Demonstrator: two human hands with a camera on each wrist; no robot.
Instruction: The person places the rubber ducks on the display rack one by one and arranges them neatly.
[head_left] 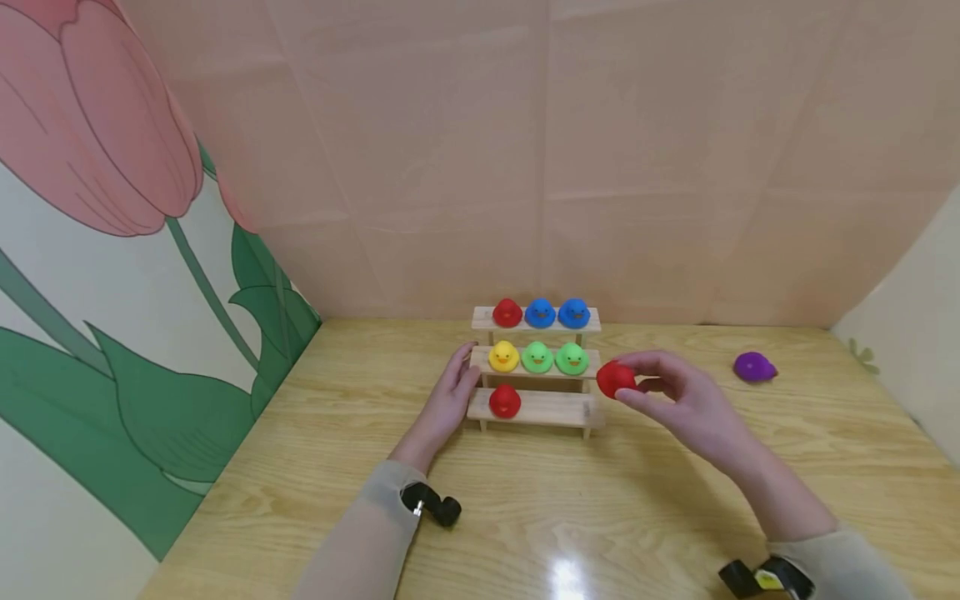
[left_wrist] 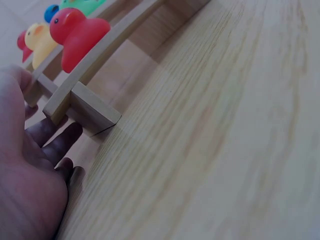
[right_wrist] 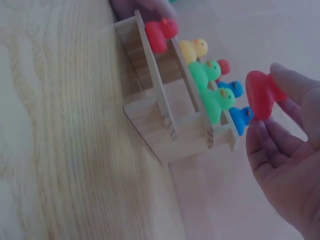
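Note:
My right hand [head_left: 686,400] pinches a red rubber duck [head_left: 617,379] between thumb and fingertips, just right of a three-tier wooden stand [head_left: 551,408]. In the right wrist view the held duck [right_wrist: 260,95] is off the table, beside the shelf ends. My left hand [head_left: 448,400] holds the stand's left end, thumb and fingers about the middle shelf's edge. One red duck [head_left: 505,402] sits at the left of the bottom shelf. The middle shelf bears a yellow duck [head_left: 503,357] and two green ducks [head_left: 537,357]. On top stand a red duck [head_left: 507,313] and two blue ducks [head_left: 540,314].
A purple duck [head_left: 754,367] lies on the wooden table [head_left: 570,500] at the far right. Behind the stand rises a pinkish backdrop [head_left: 547,167]. A tulip-patterned panel [head_left: 150,333] borders the left side, and a pale wall [head_left: 915,317] the right.

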